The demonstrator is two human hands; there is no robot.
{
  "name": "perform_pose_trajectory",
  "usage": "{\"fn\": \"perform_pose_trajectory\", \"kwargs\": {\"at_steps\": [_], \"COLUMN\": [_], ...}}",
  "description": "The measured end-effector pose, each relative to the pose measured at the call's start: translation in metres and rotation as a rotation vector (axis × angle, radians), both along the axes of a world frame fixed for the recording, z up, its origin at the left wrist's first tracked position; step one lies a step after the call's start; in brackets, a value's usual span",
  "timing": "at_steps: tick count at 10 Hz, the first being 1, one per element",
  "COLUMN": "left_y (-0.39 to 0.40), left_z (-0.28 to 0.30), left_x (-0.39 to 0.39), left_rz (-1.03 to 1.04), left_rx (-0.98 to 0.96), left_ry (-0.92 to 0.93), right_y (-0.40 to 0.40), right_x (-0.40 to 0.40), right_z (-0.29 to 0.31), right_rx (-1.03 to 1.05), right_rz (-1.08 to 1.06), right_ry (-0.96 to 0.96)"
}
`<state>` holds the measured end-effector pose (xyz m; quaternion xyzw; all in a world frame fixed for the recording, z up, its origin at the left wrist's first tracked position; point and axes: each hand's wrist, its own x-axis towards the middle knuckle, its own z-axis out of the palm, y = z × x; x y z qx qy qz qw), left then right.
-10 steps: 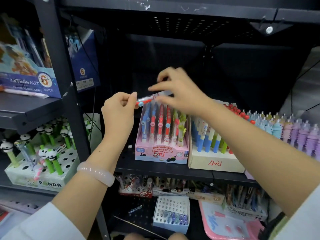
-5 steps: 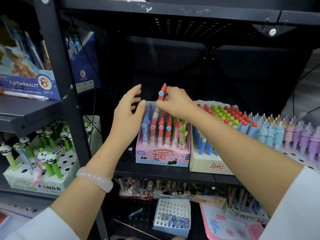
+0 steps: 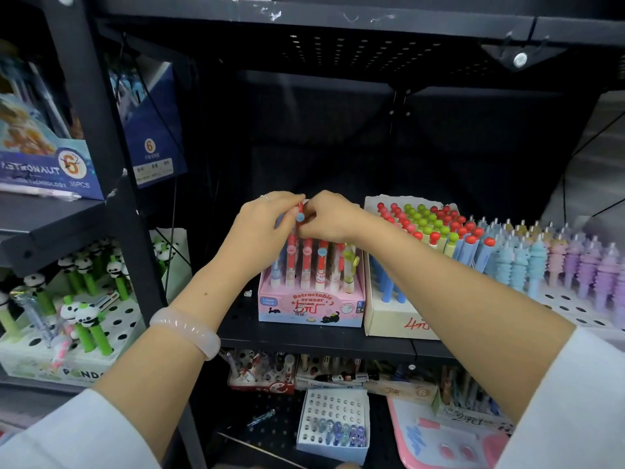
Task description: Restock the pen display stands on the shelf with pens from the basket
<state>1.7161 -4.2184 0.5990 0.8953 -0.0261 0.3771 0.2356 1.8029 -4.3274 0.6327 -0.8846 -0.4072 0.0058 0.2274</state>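
A pink display stand (image 3: pixel 311 308) marked "Retractable eraser" stands on the black middle shelf (image 3: pixel 304 338), holding several upright red, blue and green pens. Above its back rows both hands meet around one red pen (image 3: pixel 300 214) with a blue end. My left hand (image 3: pixel 263 228) curls its fingers against the pen from the left. From the right, my right hand (image 3: pixel 329 216) pinches it. The pen stands upright over the stand; its lower part is hidden behind the other pens. No basket is in view.
A cream stand (image 3: pixel 392 316) of red- and green-capped pens sits right of the pink one, then a white pegboard stand (image 3: pixel 575 309) of pastel pens. A panda pen stand (image 3: pixel 67 346) sits at lower left beyond a black upright post (image 3: pixel 111 157). More stands fill the shelf below.
The pen was held level between both hands, then my right hand turned it upright. Both hands have since come together over the back of the pink stand, lowering the pen.
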Motion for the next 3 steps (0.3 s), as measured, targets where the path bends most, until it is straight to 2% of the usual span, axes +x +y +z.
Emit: {"fn": "perform_pose_trajectory", "kwargs": {"at_steps": [1,2,3], "left_y": [0.001,0.003,0.006], "left_z": [-0.002,-0.009,-0.017], "left_x": [0.001,0.001,0.001], "left_rz": [0.027,0.102,0.130], "left_rx": [0.032,0.101,0.130], "left_ry": [0.009,0.083,0.079], "right_y": [-0.001,-0.010,-0.040], "right_x": [-0.002,-0.012,-0.038], "right_z": [0.002,0.017,0.032], "right_rx": [-0.112,-0.060,0.430], "right_rz": [0.010,0.036,0.052], "right_ry": [-0.044,0.019,-0.043]}}
